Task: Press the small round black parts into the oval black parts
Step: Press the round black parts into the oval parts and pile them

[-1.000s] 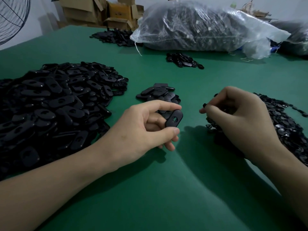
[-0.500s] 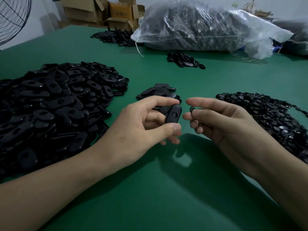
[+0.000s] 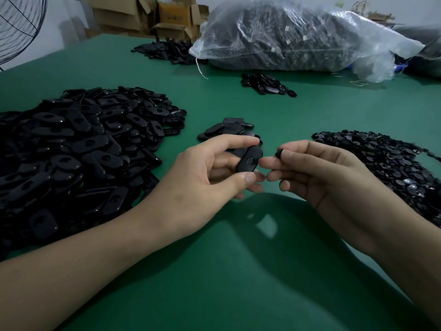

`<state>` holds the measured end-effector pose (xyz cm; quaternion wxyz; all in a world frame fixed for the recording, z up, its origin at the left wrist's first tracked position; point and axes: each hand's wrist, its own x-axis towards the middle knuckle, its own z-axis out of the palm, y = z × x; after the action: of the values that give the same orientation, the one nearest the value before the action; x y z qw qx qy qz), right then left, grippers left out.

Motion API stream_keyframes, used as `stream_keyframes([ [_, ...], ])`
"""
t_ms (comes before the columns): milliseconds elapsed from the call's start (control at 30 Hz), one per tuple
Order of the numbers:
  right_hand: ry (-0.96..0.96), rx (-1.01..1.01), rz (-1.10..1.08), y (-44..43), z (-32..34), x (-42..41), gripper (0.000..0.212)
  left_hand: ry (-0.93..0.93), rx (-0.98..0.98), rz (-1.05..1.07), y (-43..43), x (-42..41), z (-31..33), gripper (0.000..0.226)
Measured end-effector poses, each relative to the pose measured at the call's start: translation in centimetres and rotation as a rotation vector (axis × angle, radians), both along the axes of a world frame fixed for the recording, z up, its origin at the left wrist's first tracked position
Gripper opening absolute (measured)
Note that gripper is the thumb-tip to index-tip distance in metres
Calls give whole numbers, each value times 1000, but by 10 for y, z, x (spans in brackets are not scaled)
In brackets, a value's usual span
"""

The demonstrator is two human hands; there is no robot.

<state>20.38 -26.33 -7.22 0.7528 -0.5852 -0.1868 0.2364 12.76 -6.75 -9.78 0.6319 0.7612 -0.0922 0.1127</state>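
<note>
A green table (image 3: 310, 111) is heaped with black parts (image 3: 71, 151). In the left hand (image 3: 202, 173) an oval (image 3: 255, 152) is pinched; in the right hand (image 3: 322, 173), a round part (image 3: 278, 153), just beside it. It should be lined up with the hole (image 3: 250, 161), then pushed in straight

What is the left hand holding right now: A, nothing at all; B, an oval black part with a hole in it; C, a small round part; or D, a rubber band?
B: the left hand pinches an oval black part between thumb and forefinger, while the right hand holds the small round part just beside it.
</note>
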Motion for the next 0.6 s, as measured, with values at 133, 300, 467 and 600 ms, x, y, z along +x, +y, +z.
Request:
stream_keyframes([
  [133,-12,-16,24,0,-1,-1,22,23,-35,17,0,1,-1,28],
  [300,-104,-74,21,1,0,-3,22,35,-44,71,2,0,-2,10],
  [467,-227,-161,-52,3,1,-9,18,62,-94,110,2,0,1,8],
  [600,-272,-218,-109,6,-4,-12,15,72,-112,154,2,1,3,9],
])
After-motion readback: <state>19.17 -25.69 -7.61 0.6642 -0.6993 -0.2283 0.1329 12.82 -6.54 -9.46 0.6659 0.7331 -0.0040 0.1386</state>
